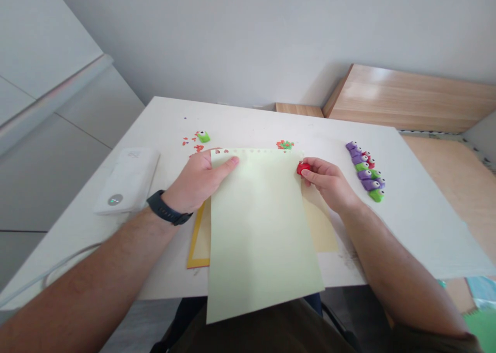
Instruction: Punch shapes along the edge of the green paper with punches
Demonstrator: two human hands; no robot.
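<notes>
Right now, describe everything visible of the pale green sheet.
The pale green sheet looks like thin, rectangular paper. Small shapes, apparently punched, line its far edge; the two leftmost look reddish and heart-like. The left hand grips its far left corner, thumb on top. The right hand holds a red object at the far right corner. The sheet's near edge reaches past that of the table.

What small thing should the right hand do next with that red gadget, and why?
Probably give the red gadget a gentle squeeze. The right hand holds it at the right edge of the green paper, the left hand grips the opposite edge, and what look like small holes line the top, so another might suit this spot.
</notes>
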